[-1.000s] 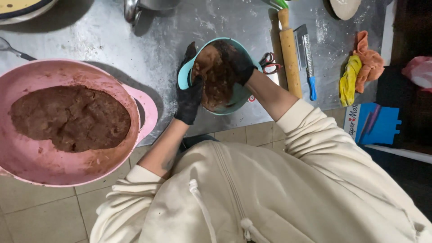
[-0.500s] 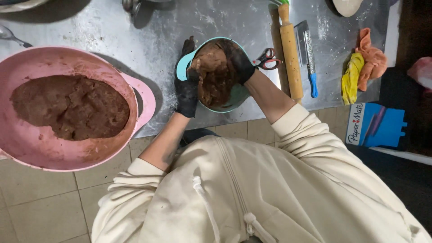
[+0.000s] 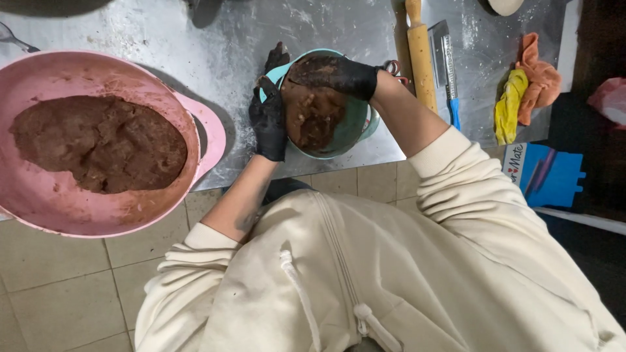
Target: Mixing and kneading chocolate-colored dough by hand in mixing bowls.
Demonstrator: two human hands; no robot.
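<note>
A small teal bowl (image 3: 355, 127) filled with brown dough (image 3: 312, 114) sits near the front edge of a floured metal counter (image 3: 215, 45). My left hand (image 3: 268, 117), in a black glove, grips the bowl's left rim. The black-gloved right hand (image 3: 336, 72) lies across the top of the dough, pressing on it, smeared brown. To the left stands a large pink basin (image 3: 78, 218) holding a broad mass of the same brown dough (image 3: 98, 143). I wear a cream hooded top with the sleeves pushed up.
A wooden rolling pin (image 3: 420, 55) and a blue-handled scraper (image 3: 448, 65) lie right of the bowl, red-handled scissors (image 3: 393, 67) between. Yellow and orange cloths (image 3: 525, 91) are bunched at the counter's right end. A blue packet (image 3: 541, 173) sits lower right. Beige tiles front the counter.
My right hand has slid from the bowl's right side up over the top of the dough. The left hand stays on the rim. The view has shifted slightly.
</note>
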